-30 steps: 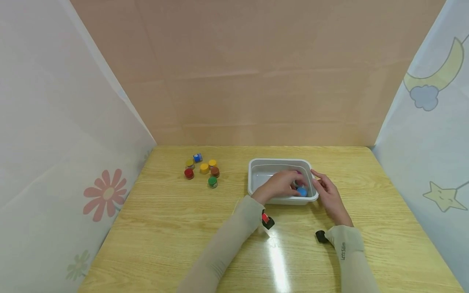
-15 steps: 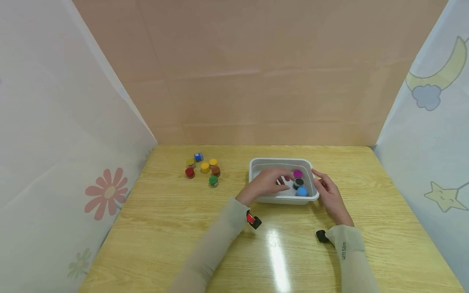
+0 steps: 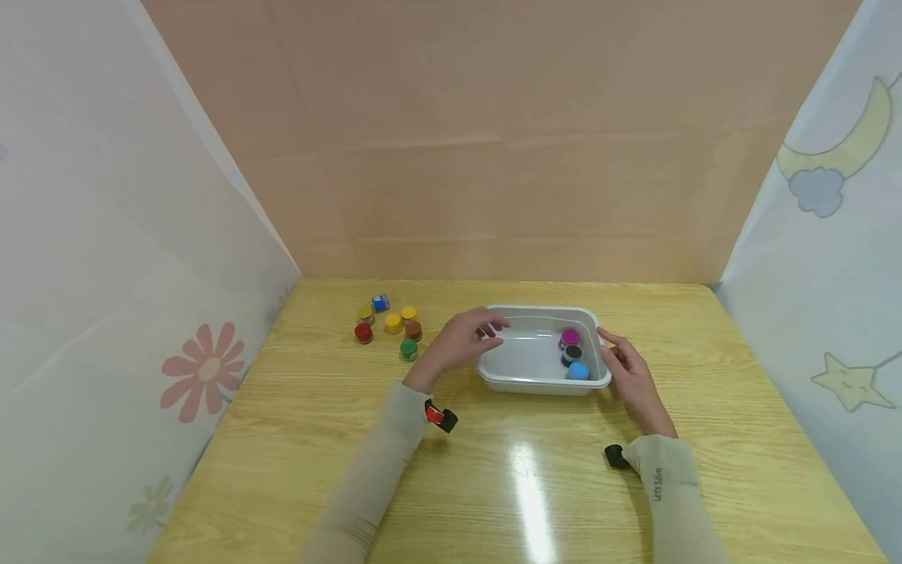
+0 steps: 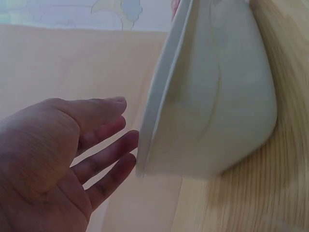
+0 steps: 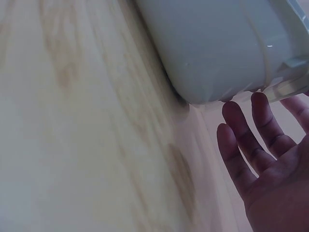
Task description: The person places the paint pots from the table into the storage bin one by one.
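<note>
A white plastic tray [image 3: 535, 386] stands on the table. Along its right end, purple [image 3: 570, 338], black [image 3: 572, 355] and light blue [image 3: 579, 371] paint pots form a row. My left hand [image 3: 462, 338] is raised over the tray's left rim, fingers spread and loosely bent, holding nothing. In the left wrist view, fingertips [image 4: 128, 162] appear right at the rim. My right hand [image 3: 632, 384] rests against the tray's right end, thumb and forefinger at the rim. In the right wrist view its fingers [image 5: 236, 113] extend fairly straight along the outer wall.
Left of the tray lies a loose group of paint pots: red [image 3: 363, 334], green [image 3: 409, 349], brown [image 3: 413, 330], olive [image 3: 365, 315], yellow [image 3: 393, 323] and a blue one on its side [image 3: 380, 302]. Paper-covered walls border the wooden table [image 3: 282, 470].
My left hand has drawn back leftward from the pots at the tray's right end to its left rim, leaving the black pot between the other two. The right hand stays in place.
</note>
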`<state>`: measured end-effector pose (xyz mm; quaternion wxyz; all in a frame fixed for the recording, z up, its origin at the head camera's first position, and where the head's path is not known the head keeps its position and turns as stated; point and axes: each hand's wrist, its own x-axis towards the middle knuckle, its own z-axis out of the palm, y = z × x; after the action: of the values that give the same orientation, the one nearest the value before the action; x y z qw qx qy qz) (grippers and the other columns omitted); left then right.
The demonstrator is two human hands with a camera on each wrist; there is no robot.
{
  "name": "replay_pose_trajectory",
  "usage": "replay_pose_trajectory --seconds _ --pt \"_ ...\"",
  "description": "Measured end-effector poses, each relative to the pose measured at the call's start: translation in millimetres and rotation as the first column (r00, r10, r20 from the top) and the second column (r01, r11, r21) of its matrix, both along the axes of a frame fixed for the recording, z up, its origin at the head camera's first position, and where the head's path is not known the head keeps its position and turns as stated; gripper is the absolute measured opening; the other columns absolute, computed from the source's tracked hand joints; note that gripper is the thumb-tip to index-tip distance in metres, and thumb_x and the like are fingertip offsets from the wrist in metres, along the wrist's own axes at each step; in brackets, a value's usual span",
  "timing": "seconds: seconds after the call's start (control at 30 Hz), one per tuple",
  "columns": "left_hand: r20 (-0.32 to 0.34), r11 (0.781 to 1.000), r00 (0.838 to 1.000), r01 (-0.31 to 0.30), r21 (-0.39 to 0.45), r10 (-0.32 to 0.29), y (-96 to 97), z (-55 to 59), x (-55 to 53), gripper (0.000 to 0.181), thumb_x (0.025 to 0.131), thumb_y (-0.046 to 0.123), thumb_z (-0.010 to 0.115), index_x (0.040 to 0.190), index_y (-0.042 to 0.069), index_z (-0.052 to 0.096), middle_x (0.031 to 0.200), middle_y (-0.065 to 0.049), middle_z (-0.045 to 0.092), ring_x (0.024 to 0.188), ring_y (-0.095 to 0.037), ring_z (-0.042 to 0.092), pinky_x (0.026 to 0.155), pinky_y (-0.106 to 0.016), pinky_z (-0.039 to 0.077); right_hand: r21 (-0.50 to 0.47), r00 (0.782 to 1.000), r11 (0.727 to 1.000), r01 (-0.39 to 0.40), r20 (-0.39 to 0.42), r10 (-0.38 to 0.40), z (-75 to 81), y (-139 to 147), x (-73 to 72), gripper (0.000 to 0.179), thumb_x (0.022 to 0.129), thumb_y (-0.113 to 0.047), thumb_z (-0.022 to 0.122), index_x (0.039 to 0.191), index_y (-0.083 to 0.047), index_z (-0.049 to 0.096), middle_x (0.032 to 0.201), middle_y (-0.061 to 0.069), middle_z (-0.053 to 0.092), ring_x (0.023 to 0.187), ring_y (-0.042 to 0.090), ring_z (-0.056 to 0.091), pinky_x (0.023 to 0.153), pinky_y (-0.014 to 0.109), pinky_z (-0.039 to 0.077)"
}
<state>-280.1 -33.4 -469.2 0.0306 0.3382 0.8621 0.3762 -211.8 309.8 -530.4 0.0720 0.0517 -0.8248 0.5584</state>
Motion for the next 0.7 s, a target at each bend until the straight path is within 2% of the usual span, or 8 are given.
replay_pose_trajectory --seconds 0.17,0.27,0.4,0.5,0.6,0.7 --pt "-0.022 0.995 0.996 -0.090 0.046 0.091 -29.0 -3.8 -8.2 0.030 0.101 0.016 0.068 0.131 0.012 0.068 0.127 -0.008 0.069 0.109 -0.022 0.068 0.100 -0.042 0.056 0.009 1.000 1.000 0.006 0.003 -0.006 -0.6 -1.6 0.8 0.049 0.111 -0.028 0.049 0.156 -0.008 0.045 0.100 -0.001 0.059 0.088 0.006 0.051 0.076 0.016 0.044" --pt "-0.032 0.986 0.987 -0.152 0.065 0.155 -46.2 -5.0 -14.9 0.031 0.101 0.016 0.068 0.132 0.011 0.068 0.128 -0.008 0.068 0.114 -0.026 0.066 0.104 -0.048 0.054 0.017 1.000 1.000 0.007 -0.003 -0.007 -1.5 -1.5 -0.6 0.049 0.111 -0.029 0.048 0.156 -0.008 0.045 0.099 0.004 0.057 0.088 0.008 0.049 0.075 0.017 0.044" --pt "-0.069 0.966 0.965 -0.247 0.073 0.252 -71.3 -10.0 -25.1 0.032 0.102 0.016 0.068 0.133 0.011 0.067 0.130 -0.009 0.067 0.118 -0.027 0.063 0.106 -0.050 0.051 0.018 1.000 1.000 0.003 -0.011 -0.003 -2.7 -0.7 -3.5 0.048 0.111 -0.029 0.048 0.155 -0.009 0.046 0.100 0.002 0.059 0.089 0.007 0.051 0.076 0.015 0.045" --pt "-0.068 0.942 0.943 -0.318 0.109 0.326 -91.0 -17.6 -31.1 0.033 0.101 0.013 0.068 0.134 0.009 0.066 0.131 -0.013 0.066 0.119 -0.030 0.061 0.107 -0.051 0.050 0.015 1.000 1.000 0.002 -0.009 -0.002 -2.9 -1.1 -4.0 0.049 0.111 -0.029 0.048 0.155 -0.009 0.046 0.101 0.000 0.060 0.089 0.006 0.052 0.077 0.015 0.045" --pt "-0.014 0.913 0.924 -0.376 0.157 0.382 -107.8 -27.0 -34.0 0.035 0.101 0.009 0.067 0.135 0.007 0.065 0.133 -0.018 0.065 0.122 -0.033 0.059 0.108 -0.054 0.048 0.014 1.000 1.000 0.002 0.002 -0.002 -2.1 -1.6 -2.7 0.049 0.111 -0.029 0.049 0.156 -0.008 0.045 0.101 0.001 0.060 0.089 0.007 0.051 0.076 0.016 0.045" --pt "0.039 0.887 0.902 -0.429 0.170 0.429 -119.4 -35.6 -34.5 0.036 0.100 0.007 0.067 0.137 0.008 0.065 0.137 -0.017 0.063 0.125 -0.034 0.056 0.109 -0.054 0.046 0.021 1.000 1.000 0.006 0.012 -0.006 -1.8 -1.4 -1.6 0.050 0.111 -0.029 0.049 0.156 -0.008 0.045 0.101 0.003 0.059 0.089 0.007 0.051 0.076 0.016 0.044"
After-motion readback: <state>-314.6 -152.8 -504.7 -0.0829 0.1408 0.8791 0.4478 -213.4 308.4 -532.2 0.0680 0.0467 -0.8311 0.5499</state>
